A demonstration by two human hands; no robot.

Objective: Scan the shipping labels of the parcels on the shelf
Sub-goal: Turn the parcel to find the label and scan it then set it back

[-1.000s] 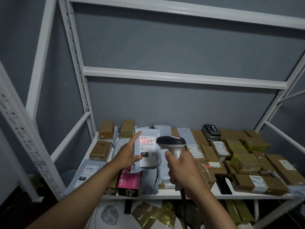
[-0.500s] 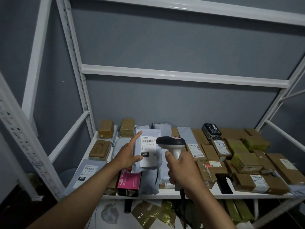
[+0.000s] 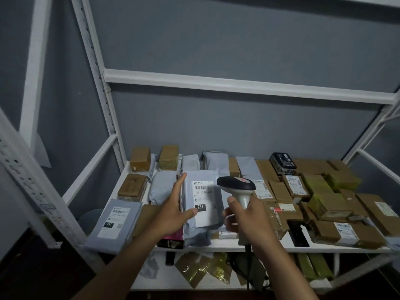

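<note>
Grey parcel, label facing near, stands tilted at the shelf front, held by the left hand; just right, the right hand grips the scanner.

Shelf: painted white metal, smooth, slight sheen; uprights perforated. Grey mailer: thin plastic film, matt, wrinkled, with a smooth white paper label. A second grey plastic mailer is noted at the shelf's front left corner. Boxes toward the right edge: brown cardboard, matt, some wrapped in glossy yellowish tape. Scanner: smooth moulded plastic, dark head, pale handle.
</note>
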